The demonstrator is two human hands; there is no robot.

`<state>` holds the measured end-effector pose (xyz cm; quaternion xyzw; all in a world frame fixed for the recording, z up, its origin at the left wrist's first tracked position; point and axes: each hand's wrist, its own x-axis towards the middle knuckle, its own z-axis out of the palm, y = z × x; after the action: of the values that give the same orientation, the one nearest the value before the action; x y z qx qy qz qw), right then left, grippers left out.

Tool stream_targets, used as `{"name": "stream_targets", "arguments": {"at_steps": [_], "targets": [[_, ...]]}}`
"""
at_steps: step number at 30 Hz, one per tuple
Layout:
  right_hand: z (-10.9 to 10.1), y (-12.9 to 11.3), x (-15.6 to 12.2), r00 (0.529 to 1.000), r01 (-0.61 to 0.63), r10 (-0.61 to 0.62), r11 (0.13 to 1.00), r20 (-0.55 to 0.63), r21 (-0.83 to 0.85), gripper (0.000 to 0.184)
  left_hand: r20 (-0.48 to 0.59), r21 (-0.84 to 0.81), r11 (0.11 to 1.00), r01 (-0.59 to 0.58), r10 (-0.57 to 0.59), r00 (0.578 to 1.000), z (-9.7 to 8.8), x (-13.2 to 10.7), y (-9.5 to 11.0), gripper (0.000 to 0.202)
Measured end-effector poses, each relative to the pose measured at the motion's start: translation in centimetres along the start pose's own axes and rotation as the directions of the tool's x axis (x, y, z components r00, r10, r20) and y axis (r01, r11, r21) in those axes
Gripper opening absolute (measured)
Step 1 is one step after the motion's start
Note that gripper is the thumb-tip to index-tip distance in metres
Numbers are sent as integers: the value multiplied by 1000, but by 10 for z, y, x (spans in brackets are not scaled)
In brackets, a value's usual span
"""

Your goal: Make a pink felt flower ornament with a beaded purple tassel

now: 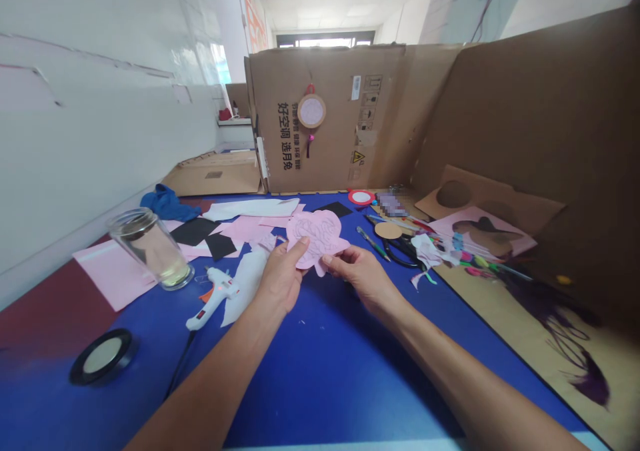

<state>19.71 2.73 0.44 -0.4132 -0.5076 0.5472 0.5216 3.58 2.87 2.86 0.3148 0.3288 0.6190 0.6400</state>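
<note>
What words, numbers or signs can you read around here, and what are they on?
"好空调 选月兔": large black print on the cardboard box.
Smaller Chinese column beside it: too small to read.
White label: too blurred.
Yellow warning triangle: no legible words.
Orange lettering on the wall poster: unreadable.

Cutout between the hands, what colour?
The cutout is pink with looping lines, best in the head view.

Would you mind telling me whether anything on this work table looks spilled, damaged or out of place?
Yes: dark purple streaks mark the tan board to the right of the blue mat. They look like spilled or smeared paint, though I cannot tell exactly what they are.
</note>
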Motion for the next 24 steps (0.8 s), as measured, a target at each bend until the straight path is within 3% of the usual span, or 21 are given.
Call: {"name": "stream_targets", "arguments": {"at_steps": [10, 17, 24], "targets": [[-6, -2, 4, 984, 65, -48, 993, -169, 95, 47, 0, 11, 1000, 15, -15, 1000, -1, 2, 2, 34], [-9, -4, 5, 984, 47, -30, 995, -177, 92, 49, -23, 19, 999, 27, -26, 999, -1, 3, 2, 32], [-13, -5, 6, 976, 101, -86, 992, -198, 70, 43, 4, 19, 999, 44, -45, 999, -1, 1, 0, 32]]}}
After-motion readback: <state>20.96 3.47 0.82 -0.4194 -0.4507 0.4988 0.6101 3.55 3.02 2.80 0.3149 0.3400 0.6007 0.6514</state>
